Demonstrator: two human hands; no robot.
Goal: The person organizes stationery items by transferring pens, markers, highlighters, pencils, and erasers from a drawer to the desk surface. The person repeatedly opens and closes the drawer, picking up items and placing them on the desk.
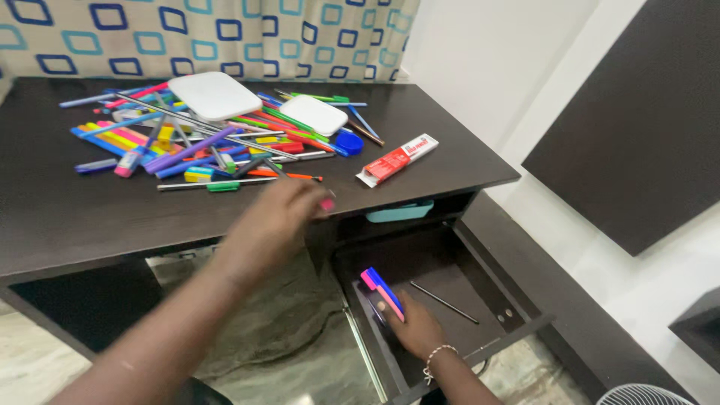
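Observation:
My left hand [274,217] hovers over the front edge of the dark desk [75,217], fingers pinched on a small pink item [327,203]; motion blur hides what it is. A heap of coloured pens and markers [187,142] lies just beyond it. My right hand [414,328], a bracelet on the wrist, is down inside the open drawer [480,262] and grips a few pens, pink and blue [382,292], tips pointing up and left. One thin dark pen [444,303] lies loose on the drawer floor to the right of that hand.
Two white lids [214,94] [313,114] rest on the pen heap, with a blue round cap [348,142] beside it. A red and white tube [397,159] lies at the desk's right. A teal tray [400,211] sits under the desktop. A fan grille [645,395] is at bottom right.

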